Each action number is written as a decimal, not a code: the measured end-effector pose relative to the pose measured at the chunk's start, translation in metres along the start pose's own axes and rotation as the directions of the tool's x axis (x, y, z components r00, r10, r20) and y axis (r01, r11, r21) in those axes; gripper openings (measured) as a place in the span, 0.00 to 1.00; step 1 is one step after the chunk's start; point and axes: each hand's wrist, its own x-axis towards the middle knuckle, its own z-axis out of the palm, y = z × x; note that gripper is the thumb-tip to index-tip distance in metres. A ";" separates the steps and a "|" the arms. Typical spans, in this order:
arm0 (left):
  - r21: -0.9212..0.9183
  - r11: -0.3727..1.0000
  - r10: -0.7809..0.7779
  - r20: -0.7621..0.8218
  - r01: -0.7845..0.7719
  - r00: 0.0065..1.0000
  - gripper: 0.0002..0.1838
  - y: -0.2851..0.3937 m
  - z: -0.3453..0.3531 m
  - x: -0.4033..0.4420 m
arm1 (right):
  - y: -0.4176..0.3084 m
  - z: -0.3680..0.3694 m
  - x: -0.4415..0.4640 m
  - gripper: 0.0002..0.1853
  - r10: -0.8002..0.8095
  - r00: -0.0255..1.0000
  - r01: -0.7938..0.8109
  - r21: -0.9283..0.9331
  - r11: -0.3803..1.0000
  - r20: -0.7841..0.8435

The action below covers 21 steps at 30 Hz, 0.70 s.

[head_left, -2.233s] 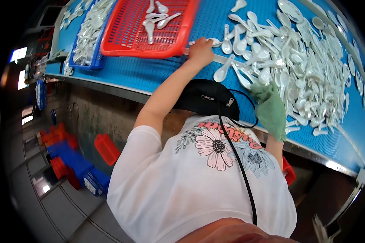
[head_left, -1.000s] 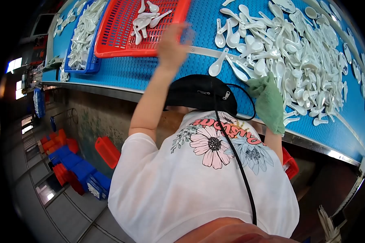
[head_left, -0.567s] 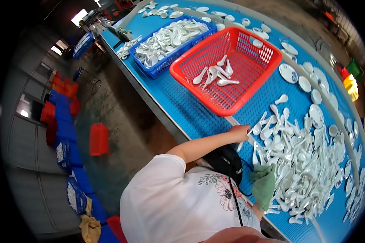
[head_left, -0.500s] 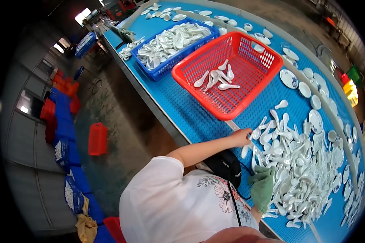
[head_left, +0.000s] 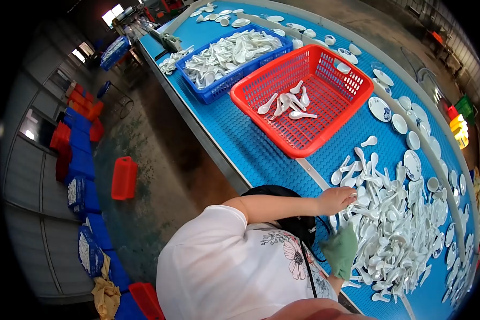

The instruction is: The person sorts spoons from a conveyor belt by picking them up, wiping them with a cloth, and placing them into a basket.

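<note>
My left hand (head_left: 337, 200) is at the near edge of a large heap of white soup spoons (head_left: 392, 229) on the blue belt. Its fingers are curled, with a bit of a white spoon showing at the fingertips. A green cloth (head_left: 341, 252) covers my right hand, which is against the same heap; the fingers are hidden beneath the cloth. Beyond my left hand stands a red plastic basket (head_left: 298, 148) with several white spoons (head_left: 286, 102) lying in its bottom.
A blue crate (head_left: 210, 95) full of white spoons stands behind the red basket. Plates and bowls (head_left: 380, 109) line the belt's far side. A metal strip (head_left: 312, 173) crosses the belt. On the floor at left are a red basket (head_left: 124, 178) and stacked blue crates (head_left: 82, 160).
My left hand has moved right and slightly down, from the belt beside the heap onto its edge. The green cloth on my right hand has shifted slightly left. The view has tilted a little.
</note>
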 end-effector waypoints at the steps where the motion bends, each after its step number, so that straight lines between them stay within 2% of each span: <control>1: 0.001 1.000 -0.001 -0.003 0.001 1.000 0.14 -0.008 -0.004 0.005 | 0.002 -0.005 -0.004 0.20 0.006 1.000 -0.006 -0.003 1.000 -0.014; 2: 0.197 0.980 -0.054 0.280 -0.002 0.959 0.13 -0.016 -0.008 0.010 | 0.004 -0.008 -0.007 0.20 0.009 1.000 -0.009 -0.003 1.000 -0.028; 3: 0.374 0.926 -0.155 0.525 -0.063 0.837 0.13 -0.024 -0.008 0.012 | 0.004 -0.012 -0.010 0.20 0.014 0.999 -0.014 -0.006 1.000 -0.044; 4: 0.464 0.855 -0.149 0.649 -0.233 0.746 0.11 -0.032 -0.003 0.010 | 0.004 -0.015 -0.012 0.20 0.015 0.998 -0.015 -0.006 1.000 -0.058; 5: 0.460 0.856 -0.147 0.652 -0.235 0.744 0.11 -0.043 0.004 0.007 | 0.005 -0.017 -0.014 0.20 0.017 0.997 -0.018 -0.010 1.000 -0.069; 7: 0.555 0.702 -0.217 0.763 -0.446 0.609 0.12 -0.073 0.020 0.001 | 0.005 -0.020 -0.018 0.20 0.013 0.996 -0.015 -0.012 1.000 -0.089; 8: 0.588 0.675 -0.192 0.724 -0.446 0.663 0.12 -0.088 0.030 -0.002 | 0.004 -0.022 -0.018 0.21 0.015 0.995 -0.017 -0.018 1.000 -0.095; 11: 0.630 0.646 -0.210 0.689 -0.430 0.694 0.12 -0.097 0.035 0.001 | 0.004 -0.025 -0.021 0.21 0.010 0.994 -0.013 -0.019 1.000 -0.113; 15: 0.553 0.694 -0.159 0.742 -0.461 0.651 0.11 -0.092 0.014 0.003 | 0.005 -0.026 -0.023 0.21 0.020 0.992 -0.021 -0.009 1.000 -0.122; 17: 0.600 0.678 -0.256 0.734 -0.425 0.629 0.10 -0.091 0.004 0.003 | 0.006 -0.025 -0.022 0.21 0.024 0.993 -0.025 -0.001 1.000 -0.118; 18: 0.616 0.669 -0.195 0.685 -0.416 0.702 0.09 -0.097 0.000 -0.003 | 0.006 -0.024 -0.021 0.21 0.026 0.993 -0.027 0.000 1.000 -0.116; 21: 0.565 0.725 -0.120 0.667 -0.395 0.735 0.07 -0.096 -0.015 -0.005 | 0.006 -0.020 -0.016 0.21 0.029 0.994 -0.029 0.001 1.000 -0.105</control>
